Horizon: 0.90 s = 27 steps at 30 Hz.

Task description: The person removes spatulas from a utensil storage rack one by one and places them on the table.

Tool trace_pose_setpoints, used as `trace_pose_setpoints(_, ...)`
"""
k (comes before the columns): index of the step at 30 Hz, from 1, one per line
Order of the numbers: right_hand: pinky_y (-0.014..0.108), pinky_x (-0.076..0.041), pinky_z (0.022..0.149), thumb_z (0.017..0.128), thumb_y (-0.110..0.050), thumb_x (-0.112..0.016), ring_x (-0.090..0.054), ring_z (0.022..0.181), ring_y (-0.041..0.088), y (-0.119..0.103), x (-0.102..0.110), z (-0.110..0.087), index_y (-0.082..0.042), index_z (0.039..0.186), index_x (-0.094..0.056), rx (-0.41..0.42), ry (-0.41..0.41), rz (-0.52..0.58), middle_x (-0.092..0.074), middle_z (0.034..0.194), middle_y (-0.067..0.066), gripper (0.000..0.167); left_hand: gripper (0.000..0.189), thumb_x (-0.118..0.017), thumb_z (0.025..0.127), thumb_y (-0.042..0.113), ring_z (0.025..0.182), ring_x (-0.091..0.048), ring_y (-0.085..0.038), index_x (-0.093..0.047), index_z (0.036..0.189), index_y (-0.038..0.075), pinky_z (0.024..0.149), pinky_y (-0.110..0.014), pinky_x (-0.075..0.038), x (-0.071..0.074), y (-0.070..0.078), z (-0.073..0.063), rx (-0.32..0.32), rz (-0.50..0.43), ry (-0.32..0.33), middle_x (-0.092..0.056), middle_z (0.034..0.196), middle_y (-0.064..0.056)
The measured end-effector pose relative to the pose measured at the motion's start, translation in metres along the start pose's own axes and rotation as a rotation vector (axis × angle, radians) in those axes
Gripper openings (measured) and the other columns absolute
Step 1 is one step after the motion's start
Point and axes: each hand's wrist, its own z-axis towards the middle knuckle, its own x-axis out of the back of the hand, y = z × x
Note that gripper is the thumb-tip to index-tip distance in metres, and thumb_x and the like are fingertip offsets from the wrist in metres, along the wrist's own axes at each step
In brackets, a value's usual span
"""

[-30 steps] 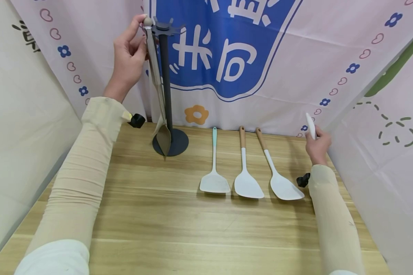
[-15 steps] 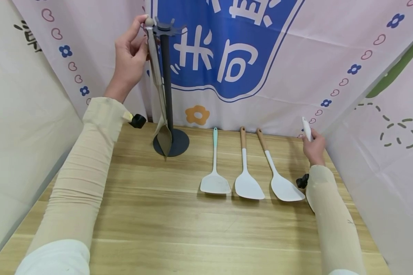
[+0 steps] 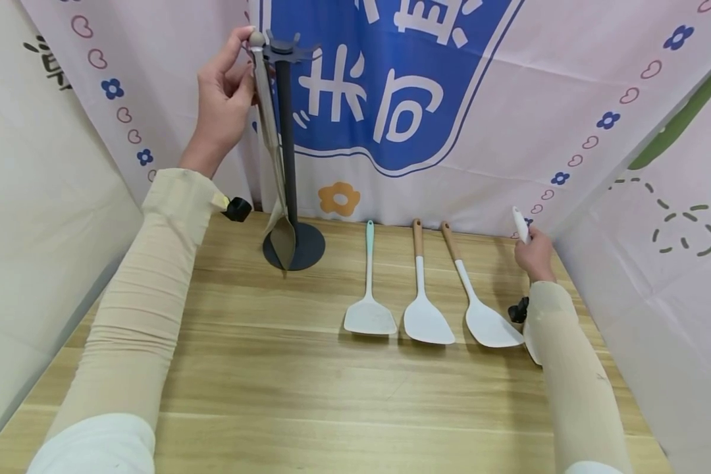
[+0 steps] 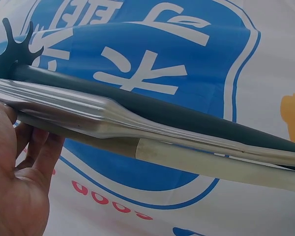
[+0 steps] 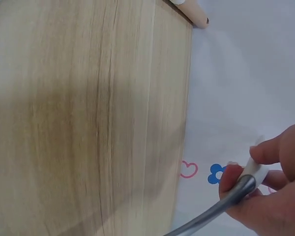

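Mostly hidden behind the right sleeve, the white-handled utensil is pinched in the right hand at the table's far right; only a sliver of its head shows. The left hand grips the metal-handled utensil beside the black stand, overlapping a pale-handled one. On the blue panel, one white character resembles 米; the uppermost ones are cut off.

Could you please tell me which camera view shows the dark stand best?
The head view: it shows the stand from its hooks to its round base. The left wrist view shows some hooks and part of the pole, without the base; the right wrist view shows none of it.
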Motion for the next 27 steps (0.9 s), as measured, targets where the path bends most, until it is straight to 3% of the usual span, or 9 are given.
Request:
trace_pose_setpoints(5,0.058,-0.04,0.11,0.101,-0.003,-0.045,-0.046,0.129,0.045,-0.001,-0.004,0.002,0.012,0.149,-0.039,-0.004,0.017,-0.055,-0.046,0.144,0.035,0.05,0.04,-0.051,0.105,0.005,0.055,-0.038,-0.015,-0.058,0.143,0.017,0.065,-0.026,-0.039,0.0,0.0,-0.001,-0.002,-0.004,0.0,-0.063,0.071,0.0)
trace_pose_setpoints(9,0.059,-0.041,0.11,0.097,-0.001,-0.048,-0.049,0.124,0.045,-0.001,-0.007,0.003,0.015,0.142,-0.046,0.002,0.017,-0.107,-0.051,0.138,0.036,0.048,0.041,-0.05,0.106,0.005,0.055,-0.038,-0.015,-0.058,0.144,0.017,0.065,-0.025,-0.039,0.0,0.0,-0.001,0.002,-0.002,-0.001,-0.061,0.07,0.0)
trace_pose_setpoints(14,0.061,-0.04,0.109,0.091,0.004,-0.047,-0.049,0.12,0.046,-0.001,-0.008,0.004,0.018,0.138,-0.048,0.008,-0.008,-0.145,-0.052,0.135,0.037,0.049,0.041,-0.05,0.106,0.006,0.057,-0.039,-0.018,-0.057,0.145,0.018,0.068,-0.026,-0.04,0.001,0.0,-0.002,0.009,0.008,0.0,-0.064,0.074,0.002)
trace_pose_setpoints(22,0.062,-0.042,0.106,0.092,0.003,-0.048,-0.05,0.113,0.045,0.0,-0.009,0.01,0.02,0.136,-0.048,-0.033,-0.051,-0.227,-0.052,0.13,0.038,0.047,0.042,-0.049,0.106,0.007,0.057,-0.04,-0.016,-0.056,0.146,0.019,0.067,-0.026,-0.041,0.001,-0.002,-0.002,0.01,0.031,0.001,-0.063,0.073,0.002)
trace_pose_setpoints(27,0.052,-0.049,0.09,0.089,0.003,-0.052,-0.052,0.097,0.039,0.002,-0.009,0.011,0.02,0.122,-0.057,-0.023,-0.07,-0.261,-0.057,0.11,0.031,0.038,0.041,-0.049,0.106,0.007,0.056,-0.037,-0.015,-0.057,0.145,0.019,0.065,-0.025,-0.038,0.001,-0.001,-0.002,0.006,0.028,0.0,-0.062,0.073,0.002)
